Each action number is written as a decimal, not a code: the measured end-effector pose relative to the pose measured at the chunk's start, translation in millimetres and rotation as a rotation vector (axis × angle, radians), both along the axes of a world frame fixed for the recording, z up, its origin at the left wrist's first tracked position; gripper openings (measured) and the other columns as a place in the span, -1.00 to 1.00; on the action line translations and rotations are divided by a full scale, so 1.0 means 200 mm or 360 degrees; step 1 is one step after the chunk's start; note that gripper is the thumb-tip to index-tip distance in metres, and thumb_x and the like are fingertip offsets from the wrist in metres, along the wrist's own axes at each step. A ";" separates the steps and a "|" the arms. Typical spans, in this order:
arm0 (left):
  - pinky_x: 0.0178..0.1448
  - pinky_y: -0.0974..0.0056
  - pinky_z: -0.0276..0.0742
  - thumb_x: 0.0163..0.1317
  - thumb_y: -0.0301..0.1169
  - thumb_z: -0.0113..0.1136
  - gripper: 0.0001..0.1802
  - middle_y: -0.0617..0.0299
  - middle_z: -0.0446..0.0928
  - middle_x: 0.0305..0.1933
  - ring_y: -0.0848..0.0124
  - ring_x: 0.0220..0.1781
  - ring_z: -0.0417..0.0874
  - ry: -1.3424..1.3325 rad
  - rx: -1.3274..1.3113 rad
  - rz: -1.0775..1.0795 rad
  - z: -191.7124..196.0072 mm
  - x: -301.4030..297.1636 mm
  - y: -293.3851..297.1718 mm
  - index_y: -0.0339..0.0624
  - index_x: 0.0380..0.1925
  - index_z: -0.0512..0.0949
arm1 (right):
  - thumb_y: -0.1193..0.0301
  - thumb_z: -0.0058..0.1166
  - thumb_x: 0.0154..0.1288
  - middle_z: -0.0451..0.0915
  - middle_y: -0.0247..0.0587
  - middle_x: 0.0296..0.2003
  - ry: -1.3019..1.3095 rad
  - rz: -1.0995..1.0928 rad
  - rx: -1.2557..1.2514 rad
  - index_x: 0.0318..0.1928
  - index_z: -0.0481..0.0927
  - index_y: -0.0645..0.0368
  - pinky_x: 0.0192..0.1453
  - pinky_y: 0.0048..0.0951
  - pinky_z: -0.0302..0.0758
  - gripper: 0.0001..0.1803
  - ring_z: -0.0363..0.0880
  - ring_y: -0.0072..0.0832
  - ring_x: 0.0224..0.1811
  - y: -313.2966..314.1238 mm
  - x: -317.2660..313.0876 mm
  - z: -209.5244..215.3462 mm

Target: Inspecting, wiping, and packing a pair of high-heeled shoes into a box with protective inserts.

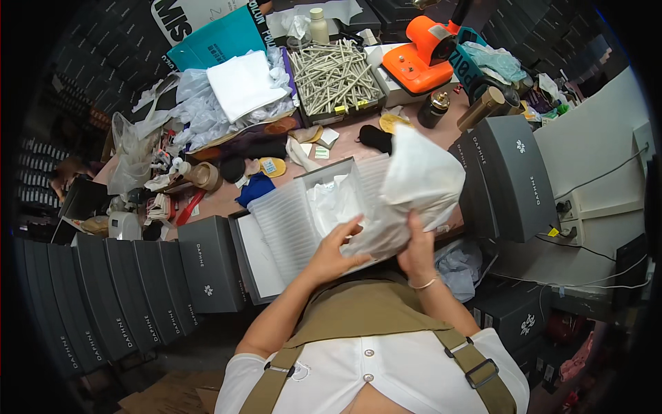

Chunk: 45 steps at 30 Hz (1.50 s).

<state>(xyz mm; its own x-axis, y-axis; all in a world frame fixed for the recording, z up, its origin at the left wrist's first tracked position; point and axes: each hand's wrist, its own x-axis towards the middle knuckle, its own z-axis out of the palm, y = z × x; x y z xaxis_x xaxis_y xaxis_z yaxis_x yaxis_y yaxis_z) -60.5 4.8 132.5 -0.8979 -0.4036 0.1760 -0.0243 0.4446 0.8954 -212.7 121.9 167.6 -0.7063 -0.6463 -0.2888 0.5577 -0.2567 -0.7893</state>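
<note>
A white bundle in a translucent wrapper (422,176) is tilted up over the right side of an open box. My right hand (416,254) is closed on its lower right side, thumb up along the wrapper. My left hand (334,254) curls around the bundle's lower left end, with thumb and fingers on either side of the wrapper. What the wrapper contains is hidden. Beneath lies the open grey box (256,293), with white tissue paper (336,200) and ribbed translucent foam sheeting (279,221) spread over it.
Dark grey shoeboxes (210,265) stand in a row at left, and more boxes (514,178) at right. Behind are a tray of pale paper sticks (336,76), an orange device (420,58), a dark jar (434,109) and a pile of white wrapping (245,86). Cables (607,165) hang at right.
</note>
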 end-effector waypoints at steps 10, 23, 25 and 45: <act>-0.32 0.41 0.54 0.30 -0.35 0.08 -0.86 0.31 0.49 -0.45 0.55 -0.49 0.52 0.0158 0.1407 0.0837 -0.30 -0.26 -0.61 -0.15 -0.22 0.48 | 0.26 0.32 0.11 0.43 -0.21 0.07 0.0329 0.0211 -0.0026 0.22 0.25 0.30 0.17 -0.40 0.40 -0.25 0.44 -0.45 0.08 0.28 -0.29 -0.10; -0.35 0.37 0.34 0.21 -0.42 0.17 -0.85 0.20 0.46 -0.48 0.43 -0.44 0.45 -0.0056 -0.0366 0.1346 0.28 0.29 -0.45 -0.30 -0.44 0.50 | 0.17 0.33 -0.03 0.31 0.16 0.17 0.2614 0.1043 0.0891 0.21 0.34 0.21 0.28 -0.16 0.25 -0.20 0.27 -0.03 0.21 -0.18 -0.02 -0.47; -0.35 0.33 0.38 0.14 -0.50 0.22 -0.90 0.16 0.48 -0.46 0.36 -0.43 0.49 -0.0095 -0.0444 0.1265 0.23 0.26 -0.38 -0.30 -0.41 0.52 | 0.17 0.34 -0.05 0.25 0.17 0.21 0.2709 0.0846 0.1290 0.24 0.32 0.19 0.30 -0.19 0.23 -0.18 0.26 0.00 0.22 -0.07 -0.18 -0.22; 0.14 0.19 0.46 0.01 -0.69 0.02 -0.49 -0.08 0.45 0.10 0.02 0.08 0.52 0.0083 -0.0212 0.0495 0.21 0.05 -0.22 -0.21 0.05 0.48 | 0.27 -0.04 0.32 0.56 -0.13 -0.11 -0.0041 0.1417 0.0136 0.04 0.45 0.47 0.02 -0.50 0.46 -0.53 0.53 -0.48 -0.07 0.16 -0.19 0.06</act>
<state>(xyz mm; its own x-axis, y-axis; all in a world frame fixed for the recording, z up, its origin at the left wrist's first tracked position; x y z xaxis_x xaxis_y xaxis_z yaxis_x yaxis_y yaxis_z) -49.9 -38.5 175.4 -0.7239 -0.6270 0.2879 -0.1329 0.5362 0.8335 -250.1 154.4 180.4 0.0542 -0.9275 -0.3700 0.5397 0.3389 -0.7706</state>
